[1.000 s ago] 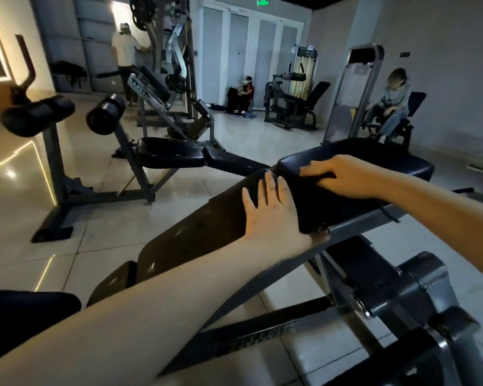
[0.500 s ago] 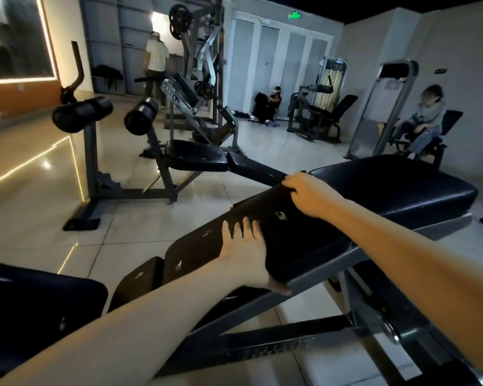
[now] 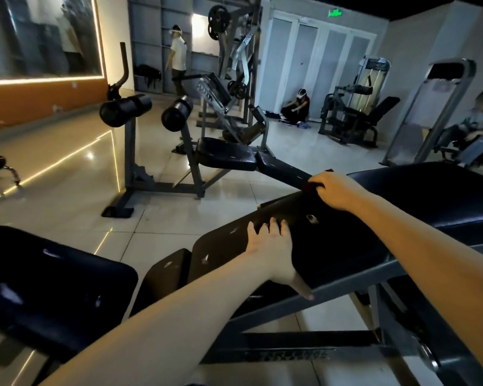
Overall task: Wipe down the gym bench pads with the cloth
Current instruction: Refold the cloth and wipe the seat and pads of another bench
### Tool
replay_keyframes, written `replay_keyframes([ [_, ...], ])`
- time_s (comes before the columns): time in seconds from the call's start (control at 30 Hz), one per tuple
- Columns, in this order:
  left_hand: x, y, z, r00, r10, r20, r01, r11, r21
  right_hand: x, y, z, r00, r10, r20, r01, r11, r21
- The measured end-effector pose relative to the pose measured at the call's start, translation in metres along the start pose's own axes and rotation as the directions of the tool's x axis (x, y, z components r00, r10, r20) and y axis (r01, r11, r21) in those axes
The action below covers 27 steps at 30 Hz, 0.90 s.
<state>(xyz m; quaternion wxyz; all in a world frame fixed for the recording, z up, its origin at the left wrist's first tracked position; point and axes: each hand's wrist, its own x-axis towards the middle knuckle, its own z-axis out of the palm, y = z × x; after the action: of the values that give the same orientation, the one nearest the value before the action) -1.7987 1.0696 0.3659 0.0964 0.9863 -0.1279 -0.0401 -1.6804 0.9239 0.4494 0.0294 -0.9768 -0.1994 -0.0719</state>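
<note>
A dark cloth [image 3: 332, 240] with a small hole lies spread over the sloping black bench pad [image 3: 435, 196], which runs from the right edge down toward the middle. My left hand [image 3: 271, 252] presses flat on the cloth's near left part, fingers spread and thumb hanging over the pad's near side. My right hand [image 3: 338, 190] reaches across the pad and curls its fingers over the cloth's far edge. The worn lower end of the pad [image 3: 221, 246] lies bare to the left of the cloth.
A second black pad [image 3: 48, 288] fills the lower left, and the bench's steel frame [image 3: 290, 344] sits below. Beyond on the tiled floor stands a sit-up bench [image 3: 226, 157] with roller pads [image 3: 123, 110]. Three people are further off: standing [image 3: 177, 57], on the floor [image 3: 299, 107], seated at right [image 3: 480, 129].
Both hands have slid with the cloth down the pad, away from its raised right end. My right hand's fingers now curl over the far edge.
</note>
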Motion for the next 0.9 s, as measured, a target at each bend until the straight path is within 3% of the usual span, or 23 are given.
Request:
replay_keyframes([
  [0.3, -0.003, 0.001, -0.004, 1.000, 0.015, 0.015, -0.014, 0.998, -0.053, -0.101, 0.009, -0.023, 0.973, -0.209, 0.098, 0.206, 0.978, 0.042],
  [0.43, -0.002, -0.001, 0.000, 0.999, 0.036, -0.020, -0.037, 0.996, -0.076, -0.106, 0.015, -0.020, 0.956, -0.268, 0.115, 0.264, 0.963, 0.047],
  [0.63, -0.002, -0.004, 0.003, 0.998, 0.051, -0.029, -0.052, 0.997, -0.060, -0.060, 0.014, -0.012, 0.975, -0.212, 0.071, 0.206, 0.975, 0.086],
  [0.9, -0.007, -0.001, 0.001, 1.000, 0.024, -0.017, -0.026, 0.996, -0.085, 0.005, 0.000, -0.007, 0.995, -0.062, 0.076, 0.062, 0.998, 0.015],
])
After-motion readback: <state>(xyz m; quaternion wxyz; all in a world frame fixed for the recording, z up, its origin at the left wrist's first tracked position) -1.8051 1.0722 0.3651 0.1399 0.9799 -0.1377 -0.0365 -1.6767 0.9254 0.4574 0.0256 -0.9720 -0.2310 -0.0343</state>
